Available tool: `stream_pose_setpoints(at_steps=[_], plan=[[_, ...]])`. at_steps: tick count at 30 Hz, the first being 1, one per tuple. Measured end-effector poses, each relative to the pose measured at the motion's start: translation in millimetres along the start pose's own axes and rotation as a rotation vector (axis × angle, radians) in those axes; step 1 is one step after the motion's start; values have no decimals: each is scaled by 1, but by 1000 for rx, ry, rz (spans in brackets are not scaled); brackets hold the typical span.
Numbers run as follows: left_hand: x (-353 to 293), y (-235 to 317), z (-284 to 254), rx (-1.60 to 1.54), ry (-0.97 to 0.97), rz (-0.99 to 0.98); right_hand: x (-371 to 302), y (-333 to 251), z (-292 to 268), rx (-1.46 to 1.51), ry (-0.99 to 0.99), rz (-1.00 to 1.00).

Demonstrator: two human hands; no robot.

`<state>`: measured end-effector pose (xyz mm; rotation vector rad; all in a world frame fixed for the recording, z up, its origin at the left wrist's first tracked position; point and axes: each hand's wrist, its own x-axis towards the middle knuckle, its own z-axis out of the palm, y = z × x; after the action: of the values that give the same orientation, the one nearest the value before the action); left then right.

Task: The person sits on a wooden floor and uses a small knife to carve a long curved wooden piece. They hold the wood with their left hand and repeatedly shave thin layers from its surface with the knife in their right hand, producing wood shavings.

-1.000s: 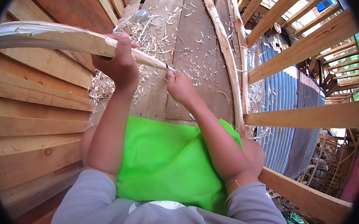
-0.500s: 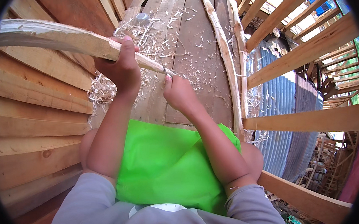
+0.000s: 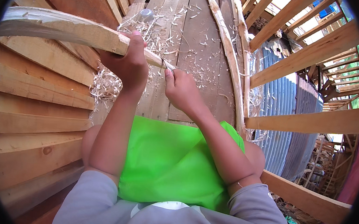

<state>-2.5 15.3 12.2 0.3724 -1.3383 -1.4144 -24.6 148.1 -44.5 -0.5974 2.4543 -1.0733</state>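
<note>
A long, pale piece of wood extends in from the left, thick there and carved to a narrow end in front of me. My left hand is wrapped around it where it narrows, thumb on top. My right hand is closed on a small knife whose dark blade lies across the narrow end; the handle is mostly hidden in the fist. The two hands are close together, left one farther up the wood. Green cloth covers my lap beneath my forearms.
Wood shavings are heaped by the plank wall at left and scattered over the board floor. A clear cup stands among them. Long peeled poles lie at right beside a wooden railing, with corrugated metal beyond.
The wood tilts more, its thick end higher in view. My left hand has shifted slightly right and the right hand slightly up; the blade stays on the narrow end. The view has moved a little.
</note>
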Motion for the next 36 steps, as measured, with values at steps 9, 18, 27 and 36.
stream_pose_setpoints(at_steps=[9,18,27,36], plan=[[1,-1,4,-18,8,14,22,30,15,-16,3,89],[-3,-1,9,-39,-10,33,28,55,28,-14,38,131],[-4,3,8,-5,-1,-22,21,55,24,-16,44,102],[1,0,-3,-3,7,14,4,-4,4,-42,1,80]])
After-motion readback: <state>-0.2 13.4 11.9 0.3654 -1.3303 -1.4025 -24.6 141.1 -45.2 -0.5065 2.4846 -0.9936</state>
